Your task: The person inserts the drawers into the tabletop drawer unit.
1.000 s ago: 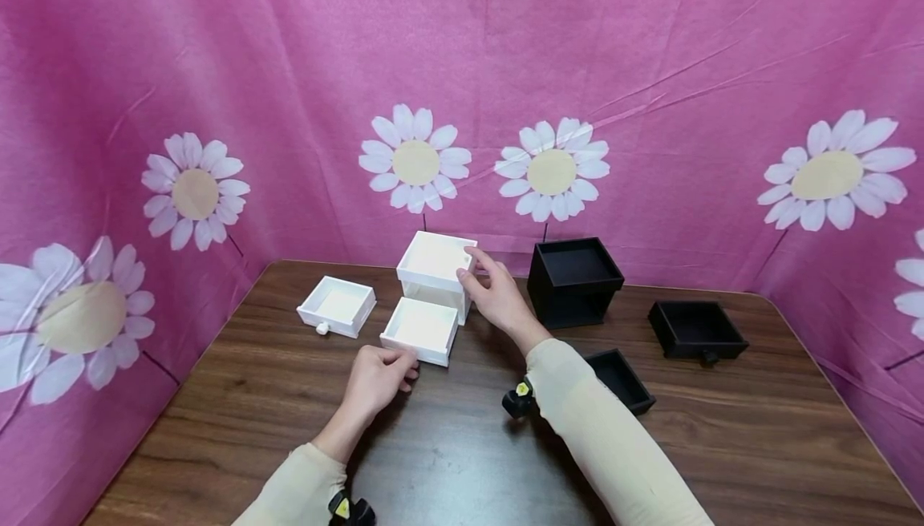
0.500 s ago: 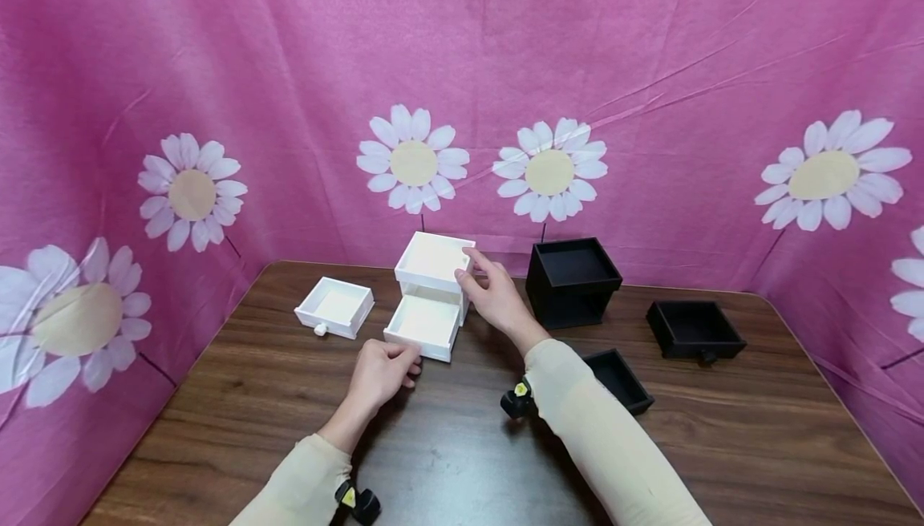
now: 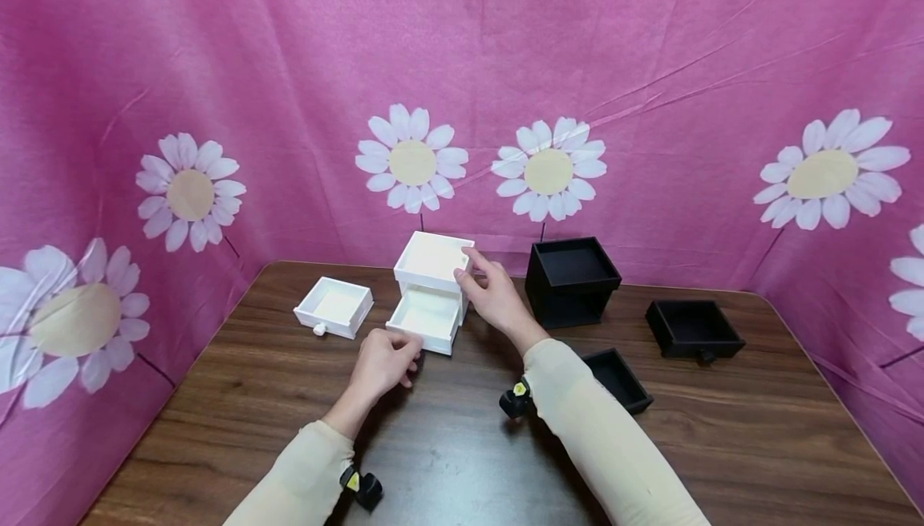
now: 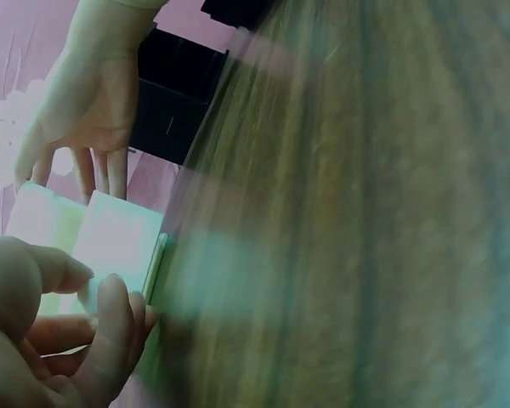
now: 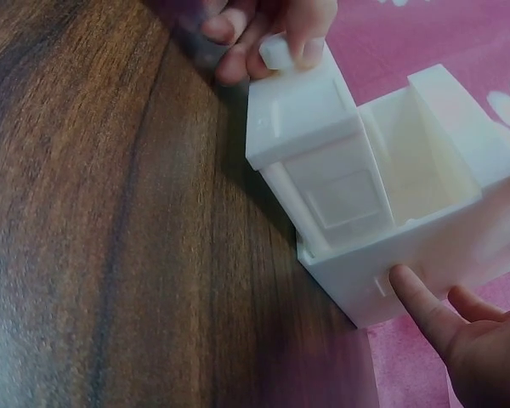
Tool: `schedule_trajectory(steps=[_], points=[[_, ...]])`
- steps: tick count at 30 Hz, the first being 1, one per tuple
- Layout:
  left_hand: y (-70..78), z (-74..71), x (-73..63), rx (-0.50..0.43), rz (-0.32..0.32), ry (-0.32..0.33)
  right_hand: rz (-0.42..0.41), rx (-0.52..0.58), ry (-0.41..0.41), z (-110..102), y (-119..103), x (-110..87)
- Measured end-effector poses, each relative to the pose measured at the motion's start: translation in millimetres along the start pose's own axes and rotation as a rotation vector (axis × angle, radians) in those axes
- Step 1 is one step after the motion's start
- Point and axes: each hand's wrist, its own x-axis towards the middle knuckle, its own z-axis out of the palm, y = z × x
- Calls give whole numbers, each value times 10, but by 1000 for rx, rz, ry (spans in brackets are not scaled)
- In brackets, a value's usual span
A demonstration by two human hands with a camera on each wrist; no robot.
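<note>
My left hand (image 3: pixel 380 362) pinches the small white knob (image 5: pixel 276 53) on the front of a white drawer (image 3: pixel 426 319). That drawer sits partway in the lower opening of a white cabinet (image 3: pixel 433 260), its front still sticking out. My right hand (image 3: pixel 498 293) rests against the cabinet's right side, with one finger at the top rim. In the right wrist view, a nearly straight finger (image 5: pixel 421 302) touches the side wall. The left wrist view has both hands close about the white cabinet, the left one partly covering the drawer.
Left of the cabinet lies another white drawer (image 3: pixel 334 307) with a knob. A black cabinet (image 3: pixel 573 281) stands right of my right hand, with black drawers (image 3: pixel 695 328) farther right and beside my right sleeve (image 3: pixel 606 422). A pink flowered cloth (image 3: pixel 303 109) hangs behind the wooden table (image 3: pixel 462 446).
My left hand has pushed the drawer away from me, deeper into the white cabinet, so less of it sticks out. The right hand stays at the cabinet's side.
</note>
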Motion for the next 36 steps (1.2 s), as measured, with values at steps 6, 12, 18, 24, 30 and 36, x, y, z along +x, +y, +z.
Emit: schedule_trajectory(steps=[6,12,18,24,30,36], points=[[3,-29,53,165,40,-18,2,6,-1,10,-3,5],[8,-22,99,232,47,-14,23,5,-4,10,-19,6],[-35,-6,211,242,82,-14,29,6,-2,-1,-24,11],[-406,66,510,261,139,-34,20,31,1,3,-16,6],[-311,65,521,255,122,-41,17,49,3,4,-19,13],[-491,134,732,289,74,-68,32,56,11,8,-20,7]])
